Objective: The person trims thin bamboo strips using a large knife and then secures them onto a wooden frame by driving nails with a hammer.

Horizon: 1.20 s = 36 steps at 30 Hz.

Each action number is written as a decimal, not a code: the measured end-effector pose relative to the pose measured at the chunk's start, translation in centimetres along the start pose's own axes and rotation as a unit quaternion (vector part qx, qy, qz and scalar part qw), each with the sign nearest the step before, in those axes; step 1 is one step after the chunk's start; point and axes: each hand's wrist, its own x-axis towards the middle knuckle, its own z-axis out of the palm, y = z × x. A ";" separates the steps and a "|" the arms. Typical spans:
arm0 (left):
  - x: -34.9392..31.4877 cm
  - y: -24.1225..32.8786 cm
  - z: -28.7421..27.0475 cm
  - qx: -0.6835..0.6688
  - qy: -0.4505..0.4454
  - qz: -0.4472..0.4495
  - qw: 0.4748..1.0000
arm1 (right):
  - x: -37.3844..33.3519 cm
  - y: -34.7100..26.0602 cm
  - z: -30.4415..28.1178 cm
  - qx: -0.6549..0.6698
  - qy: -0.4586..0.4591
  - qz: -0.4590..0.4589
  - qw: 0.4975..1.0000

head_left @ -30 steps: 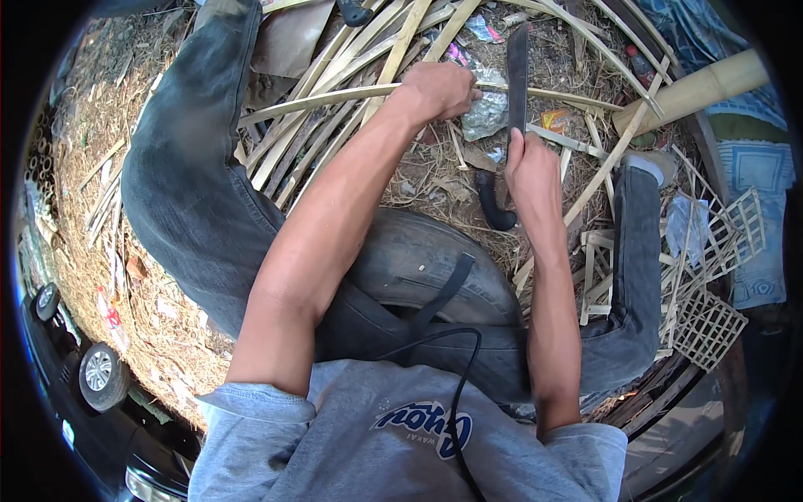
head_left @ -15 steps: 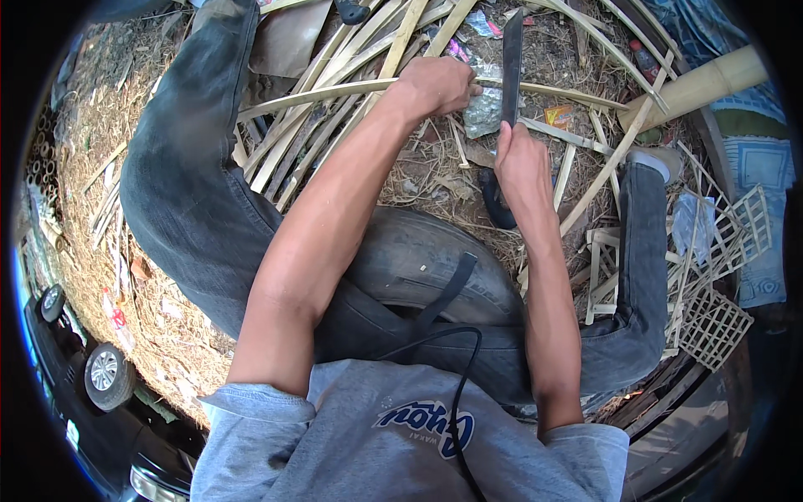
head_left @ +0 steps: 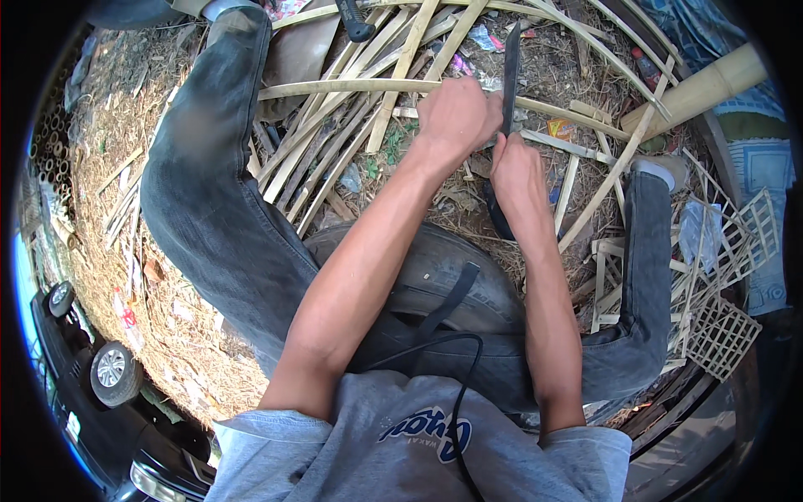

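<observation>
My left hand (head_left: pixel 460 115) is closed round a long, thin bamboo strip (head_left: pixel 351 86), which runs crosswise and shows on both sides of the fist. My right hand (head_left: pixel 520 171) grips a long dark-bladed knife (head_left: pixel 512 71); its blade points away from me and its handle is mostly hidden in the fist. Where strip and blade meet, the blade crosses the strip just right of my left knuckles. Whether the edge bites into the bamboo I cannot tell. The two hands are almost touching.
A black tyre (head_left: pixel 443 272) lies between my bent legs. Many split bamboo strips (head_left: pixel 330 138) cover the ground ahead. A thick bamboo pole (head_left: pixel 711 92) lies far right, above woven bamboo lattices (head_left: pixel 723 339). Another dark-handled tool (head_left: pixel 360 29) rests at the top. A parked vehicle (head_left: pixel 117 372) stands at left.
My left hand has moved right and a little nearer to me, up against the knife blade. My right hand stays nearly in place with the knife. The whole view has shifted slightly.
</observation>
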 end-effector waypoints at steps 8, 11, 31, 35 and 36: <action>-1.0 0.0 1.9 -0.095 -0.025 -0.063 0.993 | -1.0 -0.3 0.6 0.040 -0.013 0.021 0.999; -1.7 1.2 1.1 0.027 0.005 0.034 0.999 | -1.5 -0.6 0.5 0.058 -0.018 0.050 0.997; 0.9 -0.6 4.6 -0.208 0.124 0.271 0.932 | 10.0 -16.8 -5.0 0.047 0.036 -0.160 0.985; 2.2 -1.6 5.4 0.090 0.001 0.230 0.969 | 19.1 -21.2 5.7 0.040 -0.124 -0.018 0.991; 2.2 -1.0 5.6 0.089 -0.026 0.244 0.965 | 21.0 -20.6 8.0 0.035 -0.118 0.011 0.992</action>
